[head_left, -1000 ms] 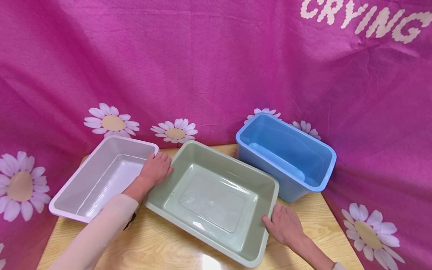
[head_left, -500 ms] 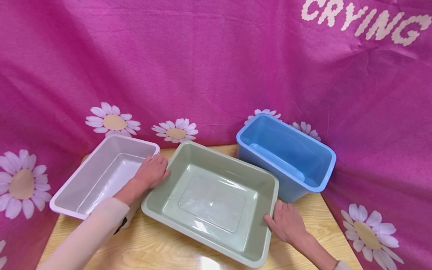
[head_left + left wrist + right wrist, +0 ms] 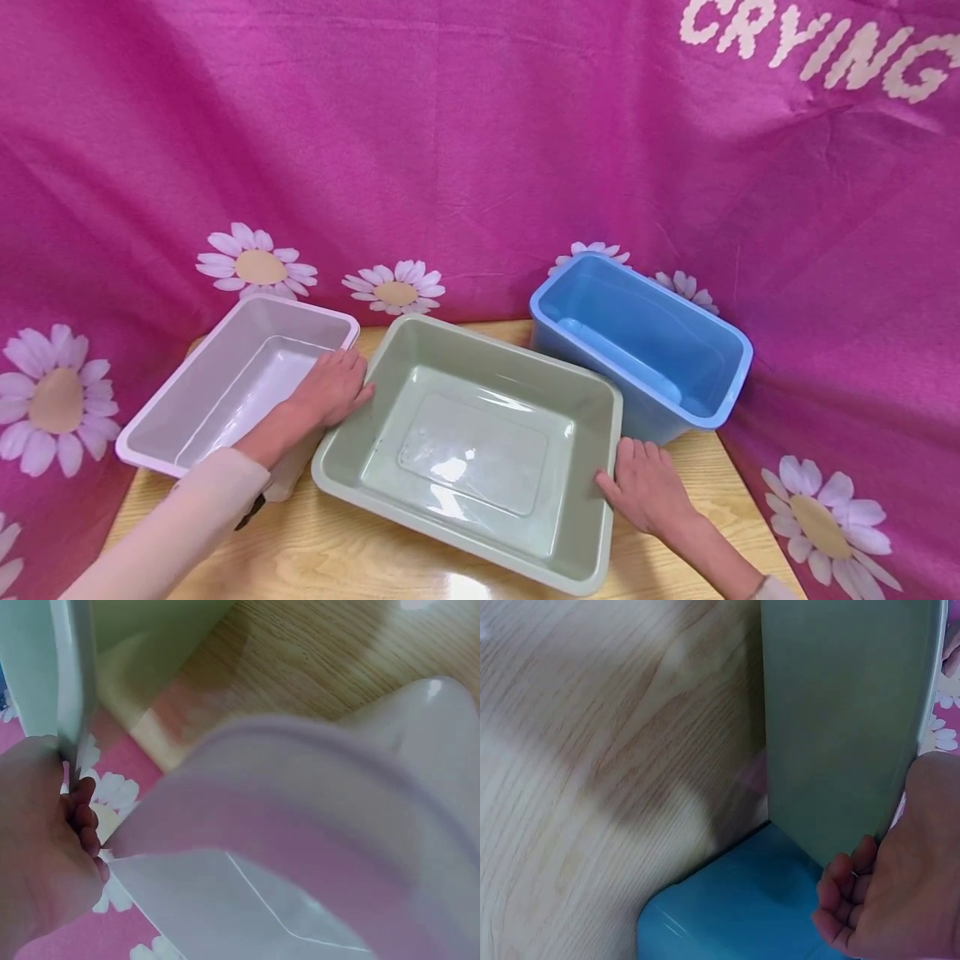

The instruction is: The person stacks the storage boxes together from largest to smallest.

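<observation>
A rectangular grey-green plastic basin (image 3: 487, 450) stands at an angle in the middle of the table, with nothing inside. My left hand (image 3: 337, 387) holds its left rim, thumb lying over the edge. In the left wrist view, the curled fingers of that hand (image 3: 45, 847) sit below the rim. On the opposite side, my right hand (image 3: 648, 487) grips the right rim with the thumb on top. The right wrist view shows the right hand's fingers (image 3: 840, 892) bent against the outer wall of the basin (image 3: 840, 720).
A pale lilac basin (image 3: 217, 400) sits on the left, partly behind my left forearm. At the back right, a deeper blue tub (image 3: 637, 342) stands close against the green basin's corner. Pink cloth with daisies (image 3: 480, 167) surrounds the wooden table (image 3: 360, 550).
The green basin has turned slightly, its front left corner coming nearer to me and its front right corner shifting right. Both hands have moved along with it, keeping their hold.
</observation>
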Available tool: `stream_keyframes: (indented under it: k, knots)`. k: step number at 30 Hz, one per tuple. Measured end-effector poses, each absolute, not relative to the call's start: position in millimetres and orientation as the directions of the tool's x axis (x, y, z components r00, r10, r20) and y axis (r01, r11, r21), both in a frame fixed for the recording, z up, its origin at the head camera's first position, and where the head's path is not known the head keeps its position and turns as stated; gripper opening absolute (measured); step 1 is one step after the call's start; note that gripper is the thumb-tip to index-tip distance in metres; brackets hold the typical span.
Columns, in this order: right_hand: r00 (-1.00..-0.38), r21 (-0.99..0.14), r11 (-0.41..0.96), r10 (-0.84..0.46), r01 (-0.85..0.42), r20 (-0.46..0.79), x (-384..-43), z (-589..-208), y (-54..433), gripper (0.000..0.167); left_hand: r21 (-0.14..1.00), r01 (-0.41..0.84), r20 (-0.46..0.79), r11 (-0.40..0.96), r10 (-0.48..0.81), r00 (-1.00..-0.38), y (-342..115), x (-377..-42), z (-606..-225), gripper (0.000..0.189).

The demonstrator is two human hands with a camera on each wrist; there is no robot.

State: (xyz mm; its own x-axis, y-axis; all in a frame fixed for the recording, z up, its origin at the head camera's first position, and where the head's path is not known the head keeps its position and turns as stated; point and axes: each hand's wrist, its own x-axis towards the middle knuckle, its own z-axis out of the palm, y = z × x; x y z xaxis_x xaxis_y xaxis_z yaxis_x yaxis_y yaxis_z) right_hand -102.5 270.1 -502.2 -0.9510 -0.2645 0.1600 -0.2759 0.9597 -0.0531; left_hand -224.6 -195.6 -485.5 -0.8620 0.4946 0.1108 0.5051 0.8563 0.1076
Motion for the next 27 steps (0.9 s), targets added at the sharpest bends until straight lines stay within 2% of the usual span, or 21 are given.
stream_keyframes:
  k: [8, 27]
  knots:
    - [-0.943, -0.039, 0.948, -0.308, -0.315, 0.129, -107.8, -495.3, 274.7, 0.032, 0.14, 0.493, 0.116, 0.859, 0.48, -0.869, -200.7, -208.9, -476.3, 0.031]
    - [-0.891, -0.069, 0.894, -0.43, -0.442, 0.147, -125.9, -482.5, 285.2, 0.028, 0.189, 0.486, 0.173, 0.853, 0.459, -0.872, -213.6, -173.0, -464.2, 0.026]
